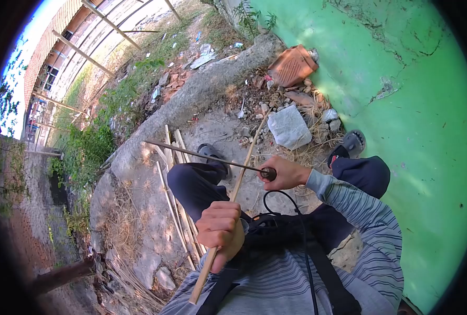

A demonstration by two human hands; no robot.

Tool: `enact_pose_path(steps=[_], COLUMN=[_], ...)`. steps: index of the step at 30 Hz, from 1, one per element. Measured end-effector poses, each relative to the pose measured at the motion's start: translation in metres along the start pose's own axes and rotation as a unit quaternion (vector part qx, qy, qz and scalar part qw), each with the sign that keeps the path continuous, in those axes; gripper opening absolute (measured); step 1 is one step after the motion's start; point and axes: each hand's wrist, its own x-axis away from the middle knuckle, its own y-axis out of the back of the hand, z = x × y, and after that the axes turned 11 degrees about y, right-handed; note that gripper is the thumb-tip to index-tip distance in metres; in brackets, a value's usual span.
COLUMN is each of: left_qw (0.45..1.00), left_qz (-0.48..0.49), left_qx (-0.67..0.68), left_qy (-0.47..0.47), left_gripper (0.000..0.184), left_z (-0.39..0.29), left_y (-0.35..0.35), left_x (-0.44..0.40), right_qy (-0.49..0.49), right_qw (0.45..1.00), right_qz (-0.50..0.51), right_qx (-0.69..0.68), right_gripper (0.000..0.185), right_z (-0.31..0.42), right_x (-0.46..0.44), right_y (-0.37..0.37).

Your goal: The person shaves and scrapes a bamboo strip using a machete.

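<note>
"My fingers (219,223) were wrapped tight, both hands full."

"What stood around you?"

"Biggest first: the green wall (427,121) rose on my right, and a rough stone ledge (191,98) curved from ahead round to my left. Between that and my left leg (194,184) lay a loose bundle of wooden slats (187,235)."

"Were those done?"

"I couldn't tell whether they were worked or waiting. They lay on the ground, outside either grip."

"And the piece you had?"

"One wooden strip (204,275), gripped toward its near end in my left hand (221,233), slanting away past that leg. It was in one piece; any nick or shaving was too small to make out, so I judged it unfinished."

"Your other hand?"

"A long thin tool (197,154) ran across the strip, though whether it touched the wood I couldn't tell. My right hand (284,174) was closed round its dark handle (268,174)."
</note>
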Motion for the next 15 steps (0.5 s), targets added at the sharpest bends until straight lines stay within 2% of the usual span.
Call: enact_pose_path(steps=[2, 5, 8, 11, 13, 15], left_qw=[1.0, 1.0, 0.999, 1.0, 0.999, 0.999], left_qz=[-0.002, -0.021, -0.043, -0.023, -0.012, -0.014], left_qx=[-0.002, 0.003, -0.005, -0.005, -0.028, -0.026], left_qy=[0.003, 0.003, -0.002, -0.003, 0.014, 0.012], left_gripper=[0.074, 0.074, 0.074, 0.075, 0.071, 0.071], left_z=[-0.004, -0.003, -0.003, -0.002, -0.007, -0.007], left_y=[0.002, 0.006, 0.004, 0.003, 0.005, 0.007], left_x=[0.003, 0.007, 0.006, 0.004, 0.004, 0.003], right_qy=[-0.008, -0.053, -0.032, -0.011, -0.11, -0.097], right_qw=[0.999, 0.998, 0.999, 1.0, 0.994, 0.994], right_qz=[-0.022, -0.015, -0.011, -0.006, -0.013, -0.027], right_qx=[-0.023, 0.031, 0.01, -0.014, 0.024, 0.038], right_gripper=[0.019, 0.022, 0.022, 0.023, 0.024, 0.023], right_z=[-0.013, -0.017, -0.005, -0.021, -0.033, -0.036], right_x=[0.004, 0.006, 0.001, 0.003, 0.005, 0.007], right_y=[-0.005, -0.002, -0.003, -0.004, -0.002, -0.003])
